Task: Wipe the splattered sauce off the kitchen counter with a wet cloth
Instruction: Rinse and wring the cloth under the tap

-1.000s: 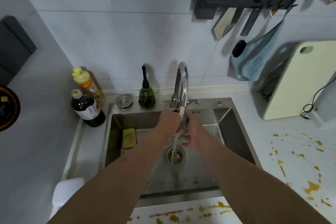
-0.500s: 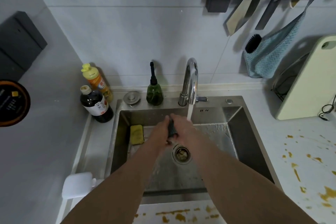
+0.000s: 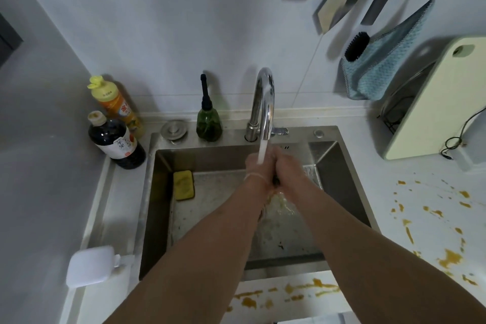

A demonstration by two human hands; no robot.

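Note:
Both my hands are pressed together over the steel sink (image 3: 342, 181), under the water running from the chrome tap (image 3: 264, 102). My left hand (image 3: 256, 168) and my right hand (image 3: 288, 169) grip a dark cloth (image 3: 275, 181) between them; only a small dark strip of it shows. Yellowish water falls from the hands into the basin. Orange sauce splatter (image 3: 449, 258) covers the white counter (image 3: 426, 200) to the right, and more sauce (image 3: 299, 290) streaks the front ledge.
A yellow sponge (image 3: 183, 184) lies in the sink's left end. Behind the sink stand a dark sauce bottle (image 3: 115, 142), an orange bottle (image 3: 115, 105) and a green soap dispenser (image 3: 209, 123). A pale cutting board (image 3: 436, 102) leans at the right; a blue towel (image 3: 386, 60) hangs above.
My hands moved up and right from beside the stream to directly under it, closing tighter round the cloth. Yellowish water now runs off them. The view shifted slightly left.

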